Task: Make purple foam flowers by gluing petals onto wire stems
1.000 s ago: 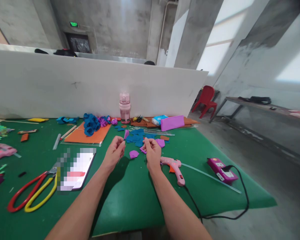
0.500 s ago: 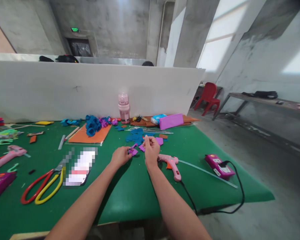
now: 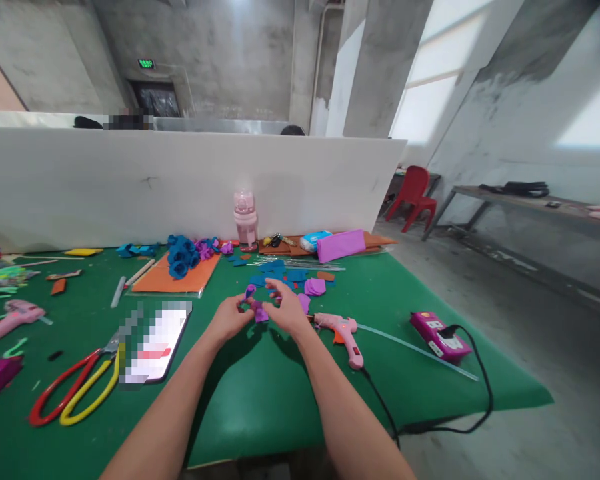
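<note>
My left hand [image 3: 230, 319] is closed on a small craft-sheet flower with purple petals and a dark blue part [image 3: 251, 291]. A purple petal [image 3: 262, 313] hangs below its fingertips. From the other side, my right hand [image 3: 289, 312] reaches to the flower with thumb and fingers apart. Its thumb tip is close to the petals; whether they touch is hard to tell. Loose purple pieces [image 3: 315, 287] and blue pieces [image 3: 273, 269] lie just beyond the hands. Beside my right wrist rests a pink glue gun [image 3: 341, 330] with a clear glue stick in its back.
Scissors [image 3: 87, 380] and a phone [image 3: 161, 343] lie on the left. Blue rolled flowers [image 3: 183, 257] sit on orange sheets [image 3: 150, 280]. A pink bottle [image 3: 245, 220] stands by the white partition [image 3: 190, 180]. On the right, a purple power socket [image 3: 440, 335] has a trailing cord.
My right hand has come left and down to the flower, its fingers spreading from a pinch. My left hand has shifted slightly left, and the flower is now more upright.
</note>
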`<state>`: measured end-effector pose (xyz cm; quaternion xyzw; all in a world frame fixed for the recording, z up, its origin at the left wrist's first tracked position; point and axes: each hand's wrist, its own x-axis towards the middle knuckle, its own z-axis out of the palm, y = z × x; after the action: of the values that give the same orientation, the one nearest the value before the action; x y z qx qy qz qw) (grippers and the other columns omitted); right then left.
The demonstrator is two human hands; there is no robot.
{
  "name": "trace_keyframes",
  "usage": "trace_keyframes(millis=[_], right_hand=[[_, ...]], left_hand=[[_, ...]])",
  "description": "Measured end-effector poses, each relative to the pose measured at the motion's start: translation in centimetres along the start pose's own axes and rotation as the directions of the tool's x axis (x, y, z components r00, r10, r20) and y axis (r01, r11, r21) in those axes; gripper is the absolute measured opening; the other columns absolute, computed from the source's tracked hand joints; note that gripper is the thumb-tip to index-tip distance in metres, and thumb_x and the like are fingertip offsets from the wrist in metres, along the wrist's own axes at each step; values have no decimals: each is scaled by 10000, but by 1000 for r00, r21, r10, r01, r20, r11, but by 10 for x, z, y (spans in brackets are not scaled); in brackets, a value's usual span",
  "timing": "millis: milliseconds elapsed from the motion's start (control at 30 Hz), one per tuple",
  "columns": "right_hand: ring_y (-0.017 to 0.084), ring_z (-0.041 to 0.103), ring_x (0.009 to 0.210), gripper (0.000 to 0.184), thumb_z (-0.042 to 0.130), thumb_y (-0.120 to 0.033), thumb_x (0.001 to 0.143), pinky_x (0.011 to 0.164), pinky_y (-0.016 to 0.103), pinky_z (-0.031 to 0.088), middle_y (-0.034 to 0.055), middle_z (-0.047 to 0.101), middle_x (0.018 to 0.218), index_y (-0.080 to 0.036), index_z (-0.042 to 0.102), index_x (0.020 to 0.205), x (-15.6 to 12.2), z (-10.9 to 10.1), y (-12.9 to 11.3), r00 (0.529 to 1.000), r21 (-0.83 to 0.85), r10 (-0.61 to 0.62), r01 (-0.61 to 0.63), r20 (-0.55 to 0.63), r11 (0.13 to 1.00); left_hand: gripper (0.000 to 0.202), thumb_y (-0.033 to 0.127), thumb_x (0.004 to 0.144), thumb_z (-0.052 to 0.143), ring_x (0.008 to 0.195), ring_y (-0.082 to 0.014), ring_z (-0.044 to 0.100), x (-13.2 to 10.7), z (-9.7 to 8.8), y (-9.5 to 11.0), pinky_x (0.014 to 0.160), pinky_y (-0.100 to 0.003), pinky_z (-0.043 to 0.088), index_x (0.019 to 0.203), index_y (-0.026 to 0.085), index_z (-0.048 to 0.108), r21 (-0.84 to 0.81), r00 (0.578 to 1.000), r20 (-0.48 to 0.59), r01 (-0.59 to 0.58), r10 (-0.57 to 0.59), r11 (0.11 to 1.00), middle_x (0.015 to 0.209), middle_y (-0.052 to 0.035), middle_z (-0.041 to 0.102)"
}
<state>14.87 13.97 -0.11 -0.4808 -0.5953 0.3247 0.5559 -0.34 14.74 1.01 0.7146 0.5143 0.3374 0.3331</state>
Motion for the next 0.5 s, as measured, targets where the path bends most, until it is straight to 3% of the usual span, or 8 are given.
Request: trace_keyframes(millis=[33,100,200,300,400,500], right_hand=[[144,573,756,438,598,-168,608,698,278,463,17,641,935,-226,594,1042,-2,2,-1,998,-25,-18,19,63,999],[152,582,757,312,574,-164,636,710,287,460,13,658,846,-213,639,936,-6,5,-2,991,-56,-37,45,132,997],[141,566,640,104,547,-234,706,628,268,448,0,641,666,-189,640,696,-8,6,-2,993,-31,-5,9,122,999],[117,536,574,129,573,-302,707,577,239,429,-21,608,606,-181,606,675,-5,7,0,991,170,117,-127,72,977],[96,521,544,169,626,-335,660,568,225,422,-36,589,601,-178,575,698,-5,10,-1,962,392,266,-267,59,880],[86,515,523,210,670,-324,605,558,218,412,-45,572,568,-173,539,670,-8,14,-6,939,457,320,-340,122,822]], left_hand=[[73,222,638,550,516,-120,470,-1,-2,2,538,-230,344,640,164,594,-68,1000,30,0,2,998,580,17,571],[67,218,628,568,562,-127,488,-3,-6,7,573,-236,363,606,155,580,-157,998,58,1,8,988,586,11,567],[102,244,633,604,577,-121,486,-5,-7,14,571,-231,365,608,149,576,-250,999,44,21,-11,968,589,7,555],[176,308,637,646,480,-80,422,-6,-6,18,469,-199,315,647,153,564,-392,996,44,92,-81,915,555,27,516],[249,357,627,675,372,-35,289,-6,-2,17,370,-180,190,709,158,550,-529,985,16,154,-172,834,507,65,449],[249,358,652,662,345,-24,232,-4,2,14,349,-175,141,718,171,511,-633,983,-23,126,-181,764,465,96,369]])
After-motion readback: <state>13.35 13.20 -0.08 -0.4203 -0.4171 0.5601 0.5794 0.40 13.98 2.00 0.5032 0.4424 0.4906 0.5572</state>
